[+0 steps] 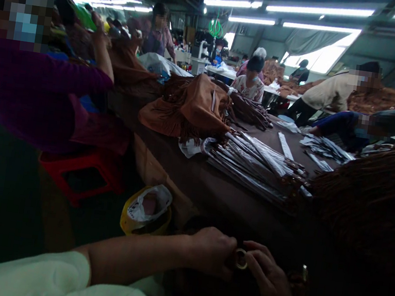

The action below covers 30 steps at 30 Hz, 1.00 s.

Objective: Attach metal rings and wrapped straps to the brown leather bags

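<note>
My left hand [213, 251] and my right hand [267, 275] meet at the bottom of the view, both closed in a pinch on a small gold metal ring [240, 259] fixed to a dark brown bag [235, 295] that lies low in shadow. A second gold fitting [304, 273] shows just right of my right hand. My left sleeve is white. The bag's shape is hard to make out in the dark.
A long brown table [213, 189] carries a stack of wrapped straps [254, 163], tan fringed bags [192, 105] and a brown fringe pile [374, 197]. A yellow bucket [146, 212] and a red stool [80, 170] stand on the floor. Several people work around the tables.
</note>
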Available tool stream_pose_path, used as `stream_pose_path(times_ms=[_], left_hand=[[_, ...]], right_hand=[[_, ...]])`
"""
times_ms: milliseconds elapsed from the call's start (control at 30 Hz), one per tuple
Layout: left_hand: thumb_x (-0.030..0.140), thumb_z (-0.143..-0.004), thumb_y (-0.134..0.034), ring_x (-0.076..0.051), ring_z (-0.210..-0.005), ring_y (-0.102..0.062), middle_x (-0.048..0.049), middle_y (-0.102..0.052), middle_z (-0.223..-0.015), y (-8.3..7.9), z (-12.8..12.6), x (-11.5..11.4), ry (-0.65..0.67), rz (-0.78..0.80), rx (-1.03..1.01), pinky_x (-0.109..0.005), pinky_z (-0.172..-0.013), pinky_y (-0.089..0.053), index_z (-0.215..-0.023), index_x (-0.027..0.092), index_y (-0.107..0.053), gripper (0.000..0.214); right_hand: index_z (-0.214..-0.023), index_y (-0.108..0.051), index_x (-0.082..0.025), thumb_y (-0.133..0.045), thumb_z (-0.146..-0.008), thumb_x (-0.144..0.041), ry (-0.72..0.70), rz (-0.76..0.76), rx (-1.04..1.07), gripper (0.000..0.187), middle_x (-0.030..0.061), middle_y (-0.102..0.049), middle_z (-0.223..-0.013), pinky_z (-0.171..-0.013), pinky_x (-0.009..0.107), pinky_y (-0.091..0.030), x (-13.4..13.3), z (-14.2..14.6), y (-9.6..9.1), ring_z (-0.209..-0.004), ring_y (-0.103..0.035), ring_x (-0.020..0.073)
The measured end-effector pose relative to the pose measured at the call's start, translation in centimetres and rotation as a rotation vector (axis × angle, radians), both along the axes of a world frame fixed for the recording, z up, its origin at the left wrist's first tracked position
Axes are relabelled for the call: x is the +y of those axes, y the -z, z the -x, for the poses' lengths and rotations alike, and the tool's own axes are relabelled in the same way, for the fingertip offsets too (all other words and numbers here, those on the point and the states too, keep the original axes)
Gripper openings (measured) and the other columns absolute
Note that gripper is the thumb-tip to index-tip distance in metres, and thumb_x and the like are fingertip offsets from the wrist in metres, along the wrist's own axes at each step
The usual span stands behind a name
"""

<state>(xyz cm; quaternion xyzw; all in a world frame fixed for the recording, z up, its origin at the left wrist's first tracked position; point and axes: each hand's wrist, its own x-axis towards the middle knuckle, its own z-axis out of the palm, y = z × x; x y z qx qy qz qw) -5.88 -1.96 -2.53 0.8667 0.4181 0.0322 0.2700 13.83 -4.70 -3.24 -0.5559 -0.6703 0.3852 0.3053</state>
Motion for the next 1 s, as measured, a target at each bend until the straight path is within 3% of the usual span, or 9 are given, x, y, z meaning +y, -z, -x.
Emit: stream_pose_path(times_ms=[100, 167, 400, 533, 633, 767, 867, 933, 1000], left_hand=[[0.050, -0.071, -0.061, -0.029, -0.078, -0.067, -0.0100, -0.068, -0.089, 0.5, -0.3, -0.3, 0.035, -0.052, -0.010, -0.032, -0.059, -0.049, -0.099, 0.016, -0.057, 0.044], [0.052, -0.072, -0.059, -0.028, -0.078, -0.067, -0.0085, -0.068, -0.089, 0.5, -0.2, -0.2, 0.056, -0.010, -0.037, -0.030, -0.057, -0.047, -0.098, 0.017, -0.058, 0.043], [0.051, -0.072, -0.061, -0.022, -0.083, -0.063, -0.0053, -0.065, -0.095, -0.8, 0.7, 0.5, 0.017, 0.228, -0.122, -0.023, -0.056, -0.039, -0.100, 0.018, -0.058, 0.043], [0.045, -0.072, -0.060, -0.011, -0.061, -0.052, 0.0027, -0.056, -0.073, 0.1, 0.8, 0.9, 0.018, 0.457, -0.285, -0.019, -0.050, -0.033, -0.082, 0.018, -0.056, 0.029], [0.039, -0.074, -0.057, -0.006, -0.048, -0.037, 0.0060, -0.041, -0.056, 1.0, 0.9, 1.3, 0.083, 0.638, -0.397, -0.019, -0.045, -0.028, -0.063, 0.017, -0.046, 0.027], [0.036, -0.068, -0.063, -0.007, -0.048, -0.040, 0.0066, -0.044, -0.057, 1.6, 1.2, 1.8, 0.054, 0.732, -0.408, -0.019, -0.043, -0.028, -0.064, 0.018, -0.046, 0.025], [0.034, -0.066, -0.064, -0.007, -0.050, -0.043, 0.0064, -0.047, -0.059, 1.8, 1.4, 1.9, 0.026, 0.838, -0.406, -0.019, -0.044, -0.031, -0.067, 0.017, -0.050, 0.022], [0.034, -0.064, -0.065, -0.007, -0.051, -0.043, 0.0063, -0.048, -0.060, 2.2, 1.4, 1.9, 0.011, 0.886, -0.432, -0.019, -0.045, -0.033, -0.067, 0.017, -0.050, 0.023], [0.033, -0.062, -0.067, -0.007, -0.052, -0.044, 0.0062, -0.049, -0.062, 2.7, 1.3, 1.9, -0.012, 0.897, -0.449, -0.019, -0.045, -0.034, -0.069, 0.017, -0.050, 0.024]], right_hand=[[-0.071, -0.071, -0.019, -0.055, -0.084, -0.052, -0.130, 0.164, 0.110, 0.039, 0.0105, -0.063, -0.116, -0.085, 0.036, -0.052, 0.1, -0.2, -0.5, -0.101, -0.063, 0.0269], [-0.080, -0.072, -0.020, -0.057, -0.084, -0.050, -0.114, 0.214, 0.204, 0.034, 0.0105, -0.061, -0.123, -0.088, 0.038, -0.052, -0.3, 0.0, -0.3, -0.108, -0.060, 0.0287], [-0.091, -0.073, -0.020, -0.062, -0.080, -0.050, 0.313, 0.076, 0.390, 0.034, 0.0087, -0.052, -0.136, -0.086, 0.033, -0.053, -3.1, 3.2, 3.0, -0.111, -0.058, 0.0287], [-0.095, -0.074, -0.021, -0.067, -0.076, -0.048, 0.425, 0.074, 0.435, 0.034, 0.0084, -0.055, -0.132, -0.086, 0.034, -0.053, -3.3, 4.2, 3.8, -0.109, -0.059, 0.0289], [-0.098, -0.073, -0.022, -0.066, -0.078, -0.048, 0.364, 0.205, 0.596, 0.033, 0.0080, -0.059, -0.127, -0.081, 0.034, -0.055, -2.6, 3.8, 3.9, -0.105, -0.061, 0.0282], [-0.082, -0.074, -0.020, -0.073, -0.073, -0.044, 0.246, 0.239, 0.643, 0.025, 0.0076, -0.068, -0.109, -0.080, 0.032, -0.054, -1.4, 3.0, 4.0, -0.096, -0.064, 0.0261], [-0.104, -0.070, -0.025, -0.071, -0.074, -0.045, 0.235, 0.346, 0.708, 0.036, 0.0065, -0.072, -0.097, -0.075, 0.035, -0.055, -1.0, 2.7, 4.1, -0.088, -0.067, 0.0258], [-0.117, -0.063, -0.028, -0.069, -0.076, -0.047, 0.242, 0.363, 0.713, 0.045, 0.0061, -0.070, -0.107, -0.078, 0.037, -0.055, -0.9, 2.7, 4.3, -0.095, -0.066, 0.0268], [-0.119, -0.063, -0.028, -0.068, -0.077, -0.048, 0.228, 0.326, 0.631, 0.047, 0.0065, -0.067, -0.118, -0.087, 0.038, -0.052, -0.9, 2.5, 4.3, -0.108, -0.062, 0.0283]])
